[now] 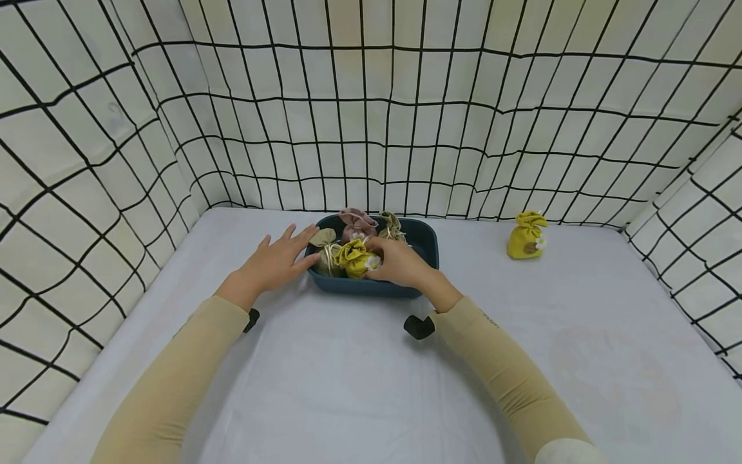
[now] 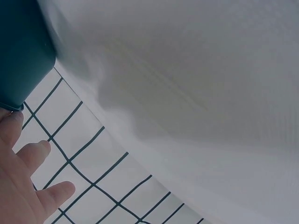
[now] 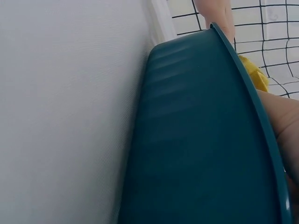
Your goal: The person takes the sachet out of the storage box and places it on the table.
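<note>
A dark teal basin (image 1: 371, 288) stands near the back of the table, holding several small drawstring pouches. My right hand (image 1: 400, 261) reaches into it and grips a yellow pouch (image 1: 351, 258) with a white flower on it. The left hand (image 1: 281, 261), fingers spread, rests at the basin's left rim beside an olive pouch (image 1: 326, 258). Behind these sit a pink pouch (image 1: 356, 225) and another olive pouch (image 1: 392, 227), partly hidden by my right hand. In the right wrist view, the basin wall (image 3: 201, 130) covers most of the right hand (image 3: 285, 121).
A second yellow pouch (image 1: 526, 237) stands on the table to the right of the basin. White cloth covers the table (image 1: 348, 386). Black grid netting (image 1: 406, 122) over white sheeting walls in the back and both sides.
</note>
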Tool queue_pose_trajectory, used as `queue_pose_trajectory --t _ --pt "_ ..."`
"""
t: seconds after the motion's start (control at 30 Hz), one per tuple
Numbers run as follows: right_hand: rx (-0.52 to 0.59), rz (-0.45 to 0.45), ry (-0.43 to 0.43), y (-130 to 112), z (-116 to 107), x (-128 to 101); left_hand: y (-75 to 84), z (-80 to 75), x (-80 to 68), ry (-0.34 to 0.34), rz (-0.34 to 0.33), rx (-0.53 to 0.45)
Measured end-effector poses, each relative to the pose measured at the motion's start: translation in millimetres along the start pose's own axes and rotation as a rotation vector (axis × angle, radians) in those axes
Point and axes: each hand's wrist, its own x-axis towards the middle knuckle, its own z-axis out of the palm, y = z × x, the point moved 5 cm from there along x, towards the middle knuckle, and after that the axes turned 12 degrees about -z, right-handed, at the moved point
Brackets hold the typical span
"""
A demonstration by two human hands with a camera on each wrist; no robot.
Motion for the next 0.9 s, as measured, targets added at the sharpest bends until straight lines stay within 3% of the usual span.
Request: queue_pose_trajectory --t 0.27,0.57,0.9 --pt "0.049 0.003 0.016 3.7 -2.1 -0.1 -1.6 1.1 2.5 -0.001 0.002 0.001" --pt "-0.015 0.019 -0.044 2.9 2.4 0.2 -1.7 1.4 1.7 -0.002 0.006 -0.010" --pt "0.005 0.009 -0.123 6.0 3.0 2.6 0.9 -1.5 -1.2 -0.001 0.004 -0.013"
